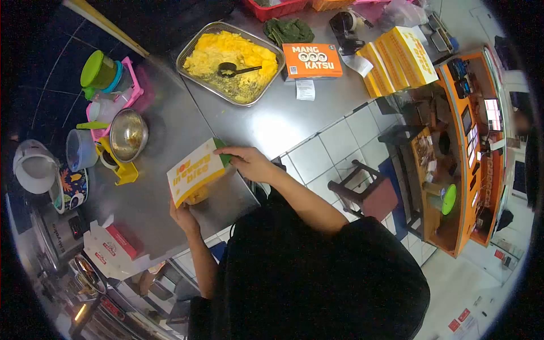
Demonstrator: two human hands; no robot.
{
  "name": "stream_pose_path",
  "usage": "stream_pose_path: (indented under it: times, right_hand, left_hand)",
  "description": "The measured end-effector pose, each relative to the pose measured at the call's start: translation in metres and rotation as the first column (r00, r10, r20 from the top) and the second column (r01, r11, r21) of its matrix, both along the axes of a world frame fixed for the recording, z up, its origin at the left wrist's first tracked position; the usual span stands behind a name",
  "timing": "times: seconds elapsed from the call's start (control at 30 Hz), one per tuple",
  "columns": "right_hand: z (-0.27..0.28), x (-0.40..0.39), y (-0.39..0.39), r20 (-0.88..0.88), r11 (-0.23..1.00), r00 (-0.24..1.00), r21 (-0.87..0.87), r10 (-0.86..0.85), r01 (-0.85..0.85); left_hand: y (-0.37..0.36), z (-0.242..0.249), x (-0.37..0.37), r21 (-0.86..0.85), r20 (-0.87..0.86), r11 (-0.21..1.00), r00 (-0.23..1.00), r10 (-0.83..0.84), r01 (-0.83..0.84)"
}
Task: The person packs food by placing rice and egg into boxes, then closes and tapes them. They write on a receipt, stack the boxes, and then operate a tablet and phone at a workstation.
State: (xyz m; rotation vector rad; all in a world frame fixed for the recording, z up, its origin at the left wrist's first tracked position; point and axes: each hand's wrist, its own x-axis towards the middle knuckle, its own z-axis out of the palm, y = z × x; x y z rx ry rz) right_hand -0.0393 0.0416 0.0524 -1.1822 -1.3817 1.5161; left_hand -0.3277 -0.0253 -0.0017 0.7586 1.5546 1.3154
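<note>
A white and yellow printed carton (195,170) with a green end is held above the steel counter (164,221). My right hand (249,163) grips it at the green end, with fingers bent over the edge. At the lower left end, my left hand (184,220) holds the carton from below, its fingers partly hidden. Something yellowish (197,195) shows beneath the carton's near side. Further back, a metal tray (187,67) holds yellow food with a black spoon (241,71) lying in it.
An orange box (311,60) and a receipt (305,90) lie beside the tray. Stacked yellow cartons (396,59) stand at the back right. A metal bowl (129,136) and pink basket (135,85) sit left; a flattened white box (110,249) lies lower left. A stool (374,195) stands beyond the counter.
</note>
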Motion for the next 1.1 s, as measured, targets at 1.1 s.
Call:
stream_pose_path:
  times: [1.1]
  right_hand:
    - [-0.004, -0.037, 0.031, 0.833, 0.987, 0.534, -0.084, 0.146, -0.139]
  left_hand:
    - [0.035, 0.029, 0.015, -0.269, -0.505, 0.963, 0.851, -0.144, 0.003]
